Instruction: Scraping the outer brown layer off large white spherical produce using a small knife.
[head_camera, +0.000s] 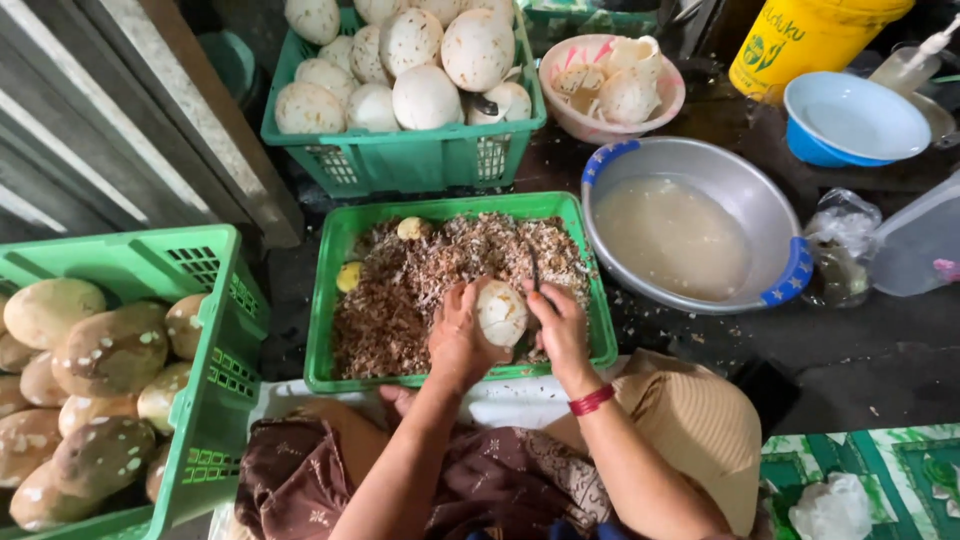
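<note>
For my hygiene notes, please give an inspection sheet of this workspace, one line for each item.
Surface: dark wet floor, scattered scraps.
Job's things: left hand holds a pale peeled coconut; right hand holds a thin blade against it, over the green crate of shavings.
Clutter: crate of peeled coconuts, crate of brown coconuts, metal basin of cloudy liquid, pink bowl, blue bowl, yellow bucket.
Hands: both bare; red band on right wrist.
Cables: nothing seen.
Surroundings: grey wall at left.
</note>
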